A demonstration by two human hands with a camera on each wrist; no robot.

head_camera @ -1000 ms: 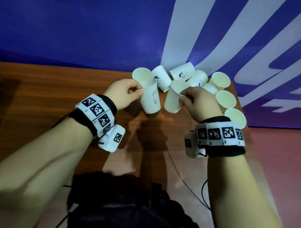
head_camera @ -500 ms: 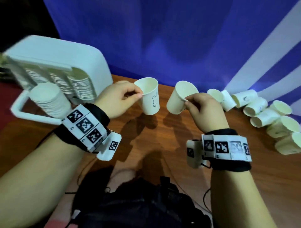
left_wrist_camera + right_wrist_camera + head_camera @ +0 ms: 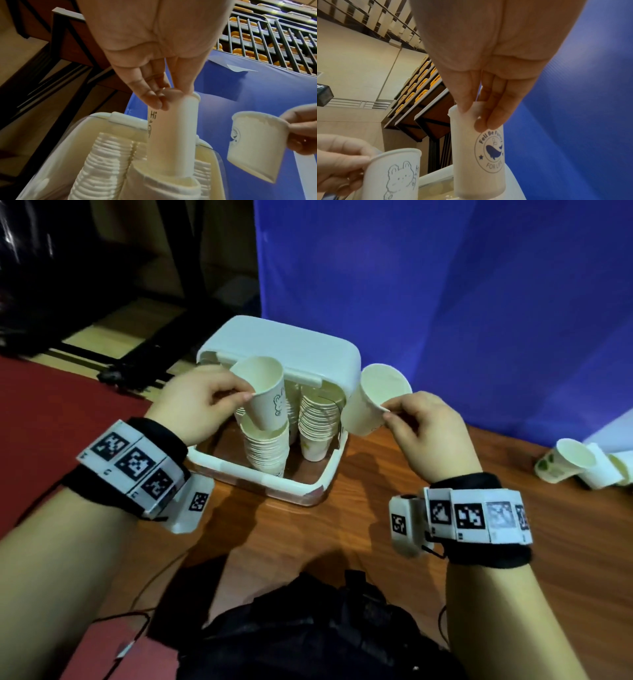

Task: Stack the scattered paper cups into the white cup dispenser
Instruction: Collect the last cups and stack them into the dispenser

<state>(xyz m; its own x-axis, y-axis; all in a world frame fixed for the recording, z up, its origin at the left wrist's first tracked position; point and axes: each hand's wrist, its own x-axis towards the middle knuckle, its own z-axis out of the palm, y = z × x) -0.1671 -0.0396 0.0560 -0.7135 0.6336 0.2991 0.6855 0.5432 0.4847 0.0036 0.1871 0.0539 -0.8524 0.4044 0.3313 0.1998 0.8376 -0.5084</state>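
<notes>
The white cup dispenser [image 3: 322, 361] lies open on the wooden table, with stacks of cups [image 3: 317, 419] inside. My left hand [image 3: 202, 402] pinches the rim of a bear-print cup [image 3: 265, 397], its base entering the top cup of the front stack [image 3: 267, 451]. The left wrist view shows that bear-print cup [image 3: 171, 135] sunk partly into the stack [image 3: 106, 162]. My right hand [image 3: 424, 422] pinches the rim of a whale-logo cup [image 3: 371, 402], held tilted in the air just right of the dispenser. The same whale-logo cup [image 3: 477, 155] fills the right wrist view.
More loose cups [image 3: 568, 462] lie on their sides at the table's right edge. A blue backdrop [image 3: 445, 302] stands behind the dispenser. Red floor [image 3: 51, 405] lies left of the table. A black bag [image 3: 308, 628] and cables sit at the near edge.
Both hands carried their cups left from the scattered pile to the dispenser. The left cup has come down into the front stack; the right cup now hovers beside the dispenser.
</notes>
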